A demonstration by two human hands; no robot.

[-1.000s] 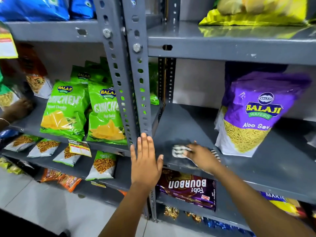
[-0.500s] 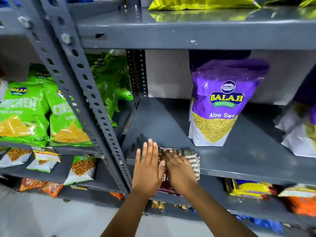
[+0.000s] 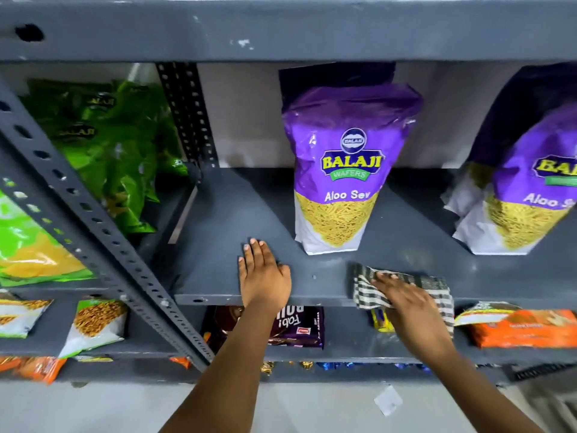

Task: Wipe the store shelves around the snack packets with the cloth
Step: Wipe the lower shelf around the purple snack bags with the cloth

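The right hand [image 3: 402,303] lies flat, fingers spread, pressing the checked cloth [image 3: 368,292] onto the front edge of the grey shelf [image 3: 218,245]. The left hand [image 3: 263,275] rests open and empty nearby. Behind stands a purple snack packet [image 3: 343,170].

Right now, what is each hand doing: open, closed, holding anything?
Left hand: open, flat on the shelf, holding nothing.
Right hand: open, pressing the cloth against the shelf edge.
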